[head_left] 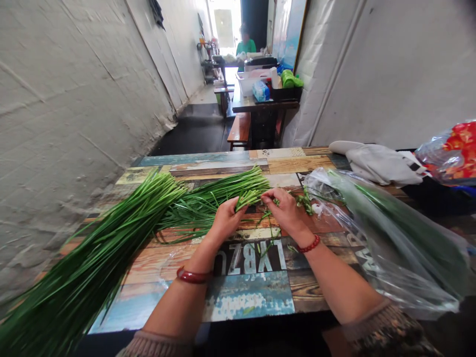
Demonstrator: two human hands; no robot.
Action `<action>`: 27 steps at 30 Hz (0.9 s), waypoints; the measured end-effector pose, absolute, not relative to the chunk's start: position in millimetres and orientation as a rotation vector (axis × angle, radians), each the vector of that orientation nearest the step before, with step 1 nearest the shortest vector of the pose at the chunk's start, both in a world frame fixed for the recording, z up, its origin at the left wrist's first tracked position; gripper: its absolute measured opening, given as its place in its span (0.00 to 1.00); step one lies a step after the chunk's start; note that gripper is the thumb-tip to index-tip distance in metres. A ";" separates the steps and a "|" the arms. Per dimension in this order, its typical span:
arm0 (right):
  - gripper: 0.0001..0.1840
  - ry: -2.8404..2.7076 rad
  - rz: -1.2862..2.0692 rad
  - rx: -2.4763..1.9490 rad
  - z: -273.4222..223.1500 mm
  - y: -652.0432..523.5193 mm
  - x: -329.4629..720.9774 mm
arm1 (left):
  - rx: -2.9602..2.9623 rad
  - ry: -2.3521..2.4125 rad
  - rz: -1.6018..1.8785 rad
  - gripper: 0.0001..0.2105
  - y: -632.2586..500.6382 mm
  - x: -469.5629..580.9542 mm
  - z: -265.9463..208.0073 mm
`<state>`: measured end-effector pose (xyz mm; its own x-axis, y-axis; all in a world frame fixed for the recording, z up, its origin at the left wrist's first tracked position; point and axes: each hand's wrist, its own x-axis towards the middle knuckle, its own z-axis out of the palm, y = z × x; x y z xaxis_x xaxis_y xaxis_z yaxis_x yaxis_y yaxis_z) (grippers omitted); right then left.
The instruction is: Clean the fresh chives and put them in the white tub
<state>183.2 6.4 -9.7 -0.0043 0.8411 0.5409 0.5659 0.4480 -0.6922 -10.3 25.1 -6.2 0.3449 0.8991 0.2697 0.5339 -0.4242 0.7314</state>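
My left hand [228, 216] is closed around a small bunch of garlic chives [250, 199], whose pale stem ends point to the right. At those ends is my right hand [284, 208], its thumb and fingertips pinched together; whatever they hold is too small to make out. Behind the left hand lies another bundle of chives [223, 187] on the table. A large pile of long green chives [107, 238] spreads over the left side and past the front edge. Loose trimmings [305, 201] lie beside and below my right hand.
A clear plastic bag [405, 243] with greens inside lies at the right of the patterned table [249, 292]. Behind it are a white cloth bag [383, 163] and a red package [459, 148]. Farther off stand a laden table [267, 105], a bench [240, 128] and a person in green [246, 47].
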 end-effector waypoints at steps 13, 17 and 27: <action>0.13 -1.714 0.213 -1.399 -33.2 28.4 208.6 | 2.101 1.332 0.944 0.09 26.8 -10.2 -10.7; 0.12 -1.916 0.047 -1.532 -34.4 25.8 206.6 | 2.033 1.385 1.021 0.09 26.3 -10.2 -9.0; 0.04 -1.836 0.113 -1.515 -28.4 23.2 202.4 | 1.995 1.348 1.117 0.12 28.3 -11.4 -12.1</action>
<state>202.4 23.2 -28.4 -0.0283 0.8777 0.4784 0.8127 0.2988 -0.5002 -11.4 28.3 -12.1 0.1809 0.9162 0.3576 0.5218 -0.3976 0.7548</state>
